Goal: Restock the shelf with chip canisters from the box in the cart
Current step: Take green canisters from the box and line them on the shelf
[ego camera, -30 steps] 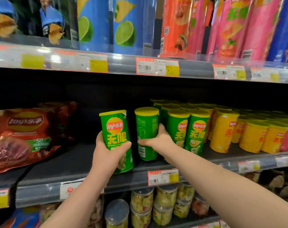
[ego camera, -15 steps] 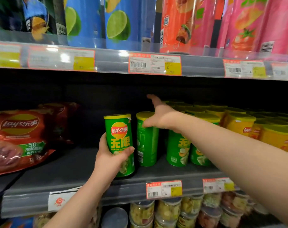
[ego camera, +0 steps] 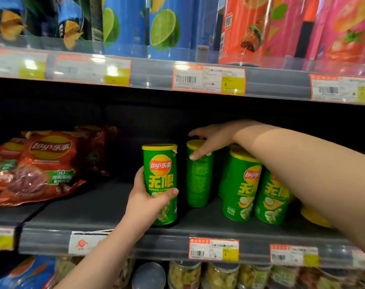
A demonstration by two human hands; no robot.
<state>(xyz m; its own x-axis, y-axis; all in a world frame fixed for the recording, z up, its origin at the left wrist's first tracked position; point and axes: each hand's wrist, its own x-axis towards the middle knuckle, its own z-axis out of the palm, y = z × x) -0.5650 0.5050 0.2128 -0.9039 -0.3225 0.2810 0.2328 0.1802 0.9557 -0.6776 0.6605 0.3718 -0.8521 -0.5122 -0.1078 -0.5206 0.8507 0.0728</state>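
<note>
Left hand (ego camera: 148, 203), fingers wrapped round front canister (ego camera: 160, 184) upright at shelf (ego camera: 106, 209) lip; right hand (ego camera: 213, 138), fingers flat over second canister (ego camera: 198, 180) lid: steady that, slide front one back, label forward.

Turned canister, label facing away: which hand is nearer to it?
Right. The right hand rests on the lid of the turned canister, thumb against its side. The left hand grips the front canister beside it, to its left, apart from it.
</note>
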